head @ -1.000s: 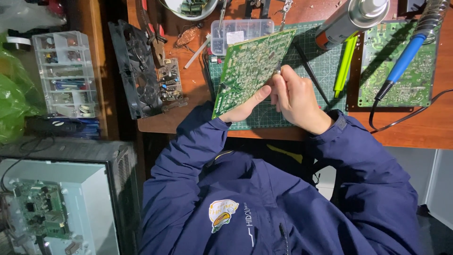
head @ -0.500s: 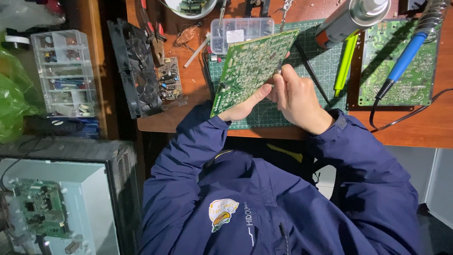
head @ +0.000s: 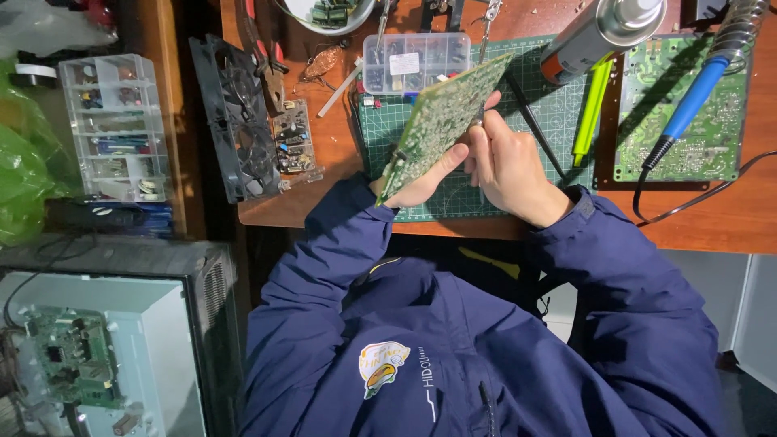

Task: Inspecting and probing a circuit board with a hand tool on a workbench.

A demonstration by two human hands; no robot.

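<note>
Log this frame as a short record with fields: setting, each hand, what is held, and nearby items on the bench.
setting: wooden workbench with a green cutting mat, seen from above
left hand: grips the lower edge of a green circuit board, held tilted above the mat
right hand: at the board's right edge, pinching a thin tool; tip too small to tell
nearby: clear parts box, blue-handled soldering iron, second circuit board, spray can, black fan
</note>
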